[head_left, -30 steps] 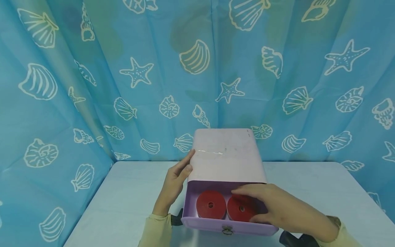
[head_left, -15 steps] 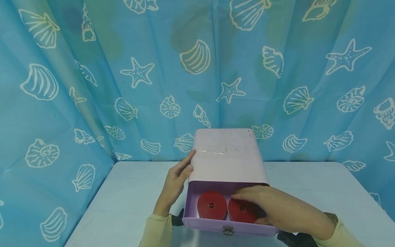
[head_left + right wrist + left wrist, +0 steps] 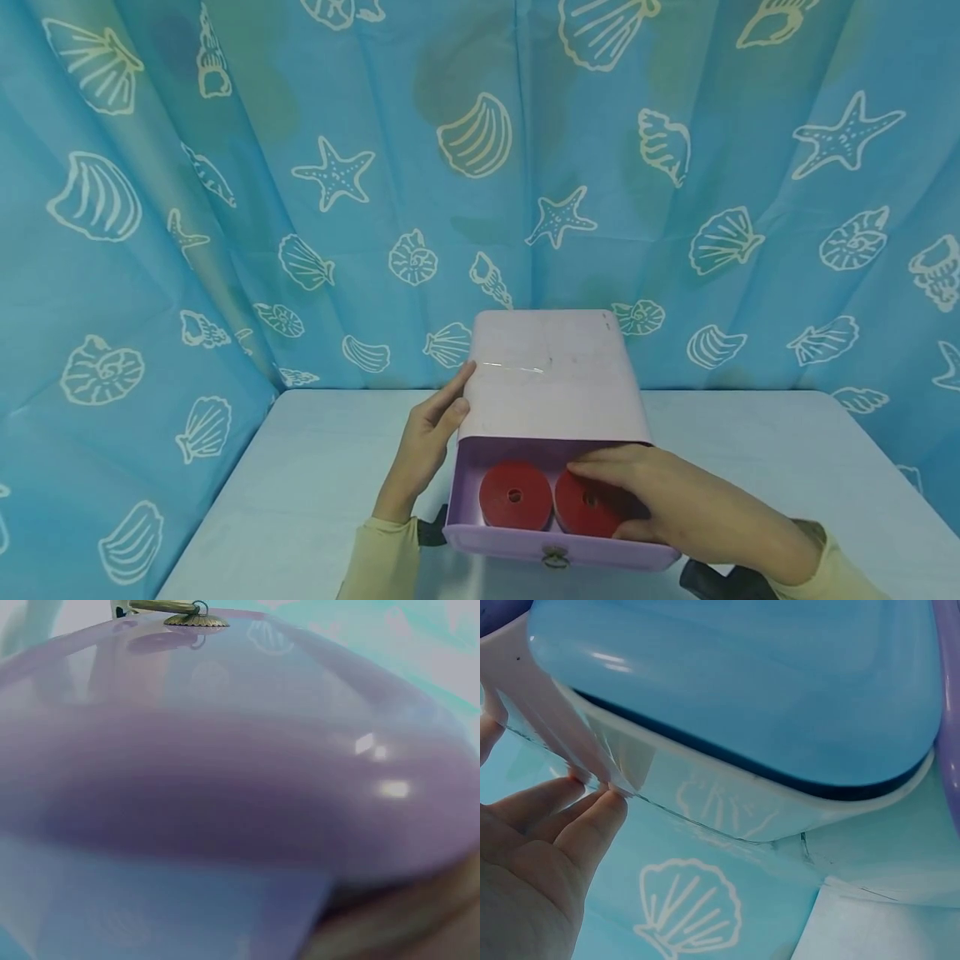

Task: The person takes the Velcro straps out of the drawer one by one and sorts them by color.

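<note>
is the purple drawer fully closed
No, the purple drawer sticks out of the pale box, exposing two red discs inside.

Curtained-off booth, room type unclear: seashell-print curtain [image 3: 465, 217] hung around pale table [image 3: 315, 454].

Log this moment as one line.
left hand: against pale box; right hand: around right red disc; drawer: open; left red disc: in drawer, no hands on it

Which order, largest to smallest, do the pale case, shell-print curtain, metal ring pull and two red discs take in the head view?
1. Shell-print curtain
2. Pale case
3. Left red disc and right red disc: unranked; they look alike, and the right hand partly covers the latter.
4. Metal ring pull
</note>
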Demonstrator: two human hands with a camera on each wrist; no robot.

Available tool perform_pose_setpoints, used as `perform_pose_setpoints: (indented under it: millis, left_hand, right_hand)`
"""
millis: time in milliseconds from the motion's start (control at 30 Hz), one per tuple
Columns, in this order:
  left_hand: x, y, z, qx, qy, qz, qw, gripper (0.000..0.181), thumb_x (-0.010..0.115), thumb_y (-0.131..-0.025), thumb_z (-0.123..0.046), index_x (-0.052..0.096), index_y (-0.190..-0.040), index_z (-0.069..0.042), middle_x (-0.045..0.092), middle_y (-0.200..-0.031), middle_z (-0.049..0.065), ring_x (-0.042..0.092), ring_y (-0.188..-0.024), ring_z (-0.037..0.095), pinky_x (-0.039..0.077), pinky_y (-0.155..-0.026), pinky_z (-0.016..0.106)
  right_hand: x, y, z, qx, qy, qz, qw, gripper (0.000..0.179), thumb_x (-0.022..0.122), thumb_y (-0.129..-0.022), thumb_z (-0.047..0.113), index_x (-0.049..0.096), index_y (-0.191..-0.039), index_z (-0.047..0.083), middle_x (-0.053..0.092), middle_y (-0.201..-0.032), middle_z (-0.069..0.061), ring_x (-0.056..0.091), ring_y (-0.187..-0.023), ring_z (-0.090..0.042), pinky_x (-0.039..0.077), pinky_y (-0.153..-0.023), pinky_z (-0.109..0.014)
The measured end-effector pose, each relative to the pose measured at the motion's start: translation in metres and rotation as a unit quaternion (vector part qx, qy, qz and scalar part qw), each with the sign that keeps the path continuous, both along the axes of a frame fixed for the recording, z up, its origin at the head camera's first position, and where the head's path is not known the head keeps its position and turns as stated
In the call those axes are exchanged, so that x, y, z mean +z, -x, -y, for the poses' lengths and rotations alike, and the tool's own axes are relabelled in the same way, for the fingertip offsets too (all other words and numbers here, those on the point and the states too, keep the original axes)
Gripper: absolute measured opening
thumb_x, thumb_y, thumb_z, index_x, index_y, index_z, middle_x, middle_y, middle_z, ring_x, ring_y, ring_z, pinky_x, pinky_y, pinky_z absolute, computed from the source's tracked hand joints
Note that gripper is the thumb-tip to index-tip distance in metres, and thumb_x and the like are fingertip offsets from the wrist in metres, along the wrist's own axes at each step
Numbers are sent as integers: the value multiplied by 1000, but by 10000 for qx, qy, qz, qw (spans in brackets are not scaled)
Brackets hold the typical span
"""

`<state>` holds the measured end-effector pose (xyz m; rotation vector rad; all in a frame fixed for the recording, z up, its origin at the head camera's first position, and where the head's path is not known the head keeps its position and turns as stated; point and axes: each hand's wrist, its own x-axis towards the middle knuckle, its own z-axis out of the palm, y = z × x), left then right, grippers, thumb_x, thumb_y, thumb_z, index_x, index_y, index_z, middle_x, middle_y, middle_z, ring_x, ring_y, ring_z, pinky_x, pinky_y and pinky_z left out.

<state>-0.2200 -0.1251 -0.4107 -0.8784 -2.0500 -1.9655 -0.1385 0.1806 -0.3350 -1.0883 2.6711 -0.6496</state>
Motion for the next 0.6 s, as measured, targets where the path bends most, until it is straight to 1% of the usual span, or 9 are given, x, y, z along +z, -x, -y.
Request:
perform_pose_setpoints:
  millis: [167,300,467,600]
  left_hand:
    - [0,0,-1,20,25,-1,10000,48,48,-106,-12,43,-153,-11,37,-159,2,31,-148,17,29,-116,28]
    - [1,0,-1,7,-5,1,10000,48,48,-106,-12,42,-153,-11,37,-159,2,31,-148,17,29,-117,28]
    - [0,0,-1,2,-20,15,10000,47,49,-106,-11,43,-153,-10,37,-160,3,31,-148,18,29,-117,27]
    - [0,-1,0,35,11,14,10000,47,49,-106,-11,43,-153,-11,37,-159,2,32,-147,17,29,-117,28]
  right_hand:
    - [2,0,-3,-64,117,123,9998,69,85,-80,12,57,-143,14,59,-136,-4,58,-118,-24,58,-88,-40]
    - [6,2,-6,-16,363,341,9988,65,83,-83,20,57,-142,18,60,-134,0,59,-114,-18,59,-87,-35]
    - [10,2,-6,-77,703,699,9950,61,79,-87,35,57,-141,19,62,-130,2,61,-108,-13,60,-84,-32]
    - [12,-1,-7,-235,1013,955,9900,59,77,-89,37,58,-140,15,64,-127,1,64,-106,-13,60,-81,-32]
